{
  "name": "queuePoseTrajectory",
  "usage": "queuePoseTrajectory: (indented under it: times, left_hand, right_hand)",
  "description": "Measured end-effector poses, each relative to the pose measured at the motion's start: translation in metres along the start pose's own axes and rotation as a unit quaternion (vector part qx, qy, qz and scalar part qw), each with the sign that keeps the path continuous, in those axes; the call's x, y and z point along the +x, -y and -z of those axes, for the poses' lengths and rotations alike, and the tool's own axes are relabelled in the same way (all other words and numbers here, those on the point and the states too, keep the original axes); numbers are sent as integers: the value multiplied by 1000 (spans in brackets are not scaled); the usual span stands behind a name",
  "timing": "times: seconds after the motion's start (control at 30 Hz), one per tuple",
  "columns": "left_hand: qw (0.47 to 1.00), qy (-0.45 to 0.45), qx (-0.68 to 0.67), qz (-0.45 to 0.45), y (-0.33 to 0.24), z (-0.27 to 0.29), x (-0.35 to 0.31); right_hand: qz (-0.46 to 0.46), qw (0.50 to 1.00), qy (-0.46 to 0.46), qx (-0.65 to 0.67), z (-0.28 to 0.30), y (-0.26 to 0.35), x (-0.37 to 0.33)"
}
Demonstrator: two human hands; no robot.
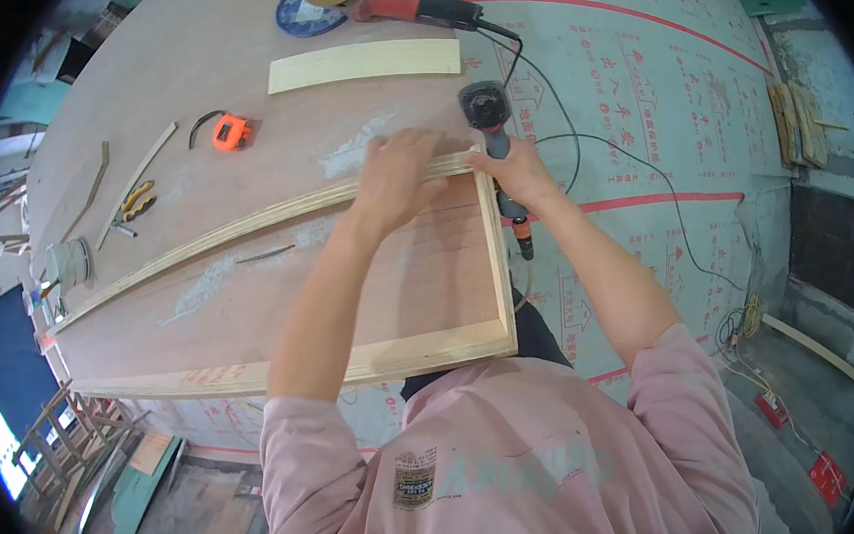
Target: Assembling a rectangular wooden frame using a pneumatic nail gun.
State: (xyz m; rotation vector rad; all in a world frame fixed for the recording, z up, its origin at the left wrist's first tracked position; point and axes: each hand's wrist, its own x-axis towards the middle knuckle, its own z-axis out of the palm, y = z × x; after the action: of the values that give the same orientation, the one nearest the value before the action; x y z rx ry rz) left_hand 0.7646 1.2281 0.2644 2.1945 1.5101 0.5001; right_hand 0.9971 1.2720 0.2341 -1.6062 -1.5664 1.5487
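The left hand is closed over the long curved rail of a wooden frame, fingers on the far side; just right of it, the right hand touches the frame's corner, over a single dark grey drill (whether those fingers wrap the drill or only the corner, I can't tell from here). The frame bends away leftward below both hands, its pale edges striped like plywood. Beyond the left hand lies one smooth, gently arched board, and past that one red-and-black angle grinder with a round, brassy disc. Farther left of the grip sit one orange tape measure, one pair of yellow-and-black pliers and two thin strips.
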Motion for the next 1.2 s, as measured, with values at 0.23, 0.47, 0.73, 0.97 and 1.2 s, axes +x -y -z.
queuePoseTrajectory:
  times: [0.23,0.47,0.73,0.97,1.2]
  left_hand:
    - [988,75,-128,31,-23,-16,37]
    - [990,92,-65,81,-26,-21,37]
    - [986,82,-99,110,-27,-22,37]
    - [986,84,-94,113,-30,-22,36]
    - [990,52,-88,99,-28,-25,36]
  right_hand:
    - [-1,993,98,59,11,3,-15]
    - [-15,995,73,73,6,-11,-25]
    - [-21,997,57,37,6,-12,-24]
    - [-18,997,67,39,12,-2,-29]
    - [5,998,47,44,9,-5,-29]
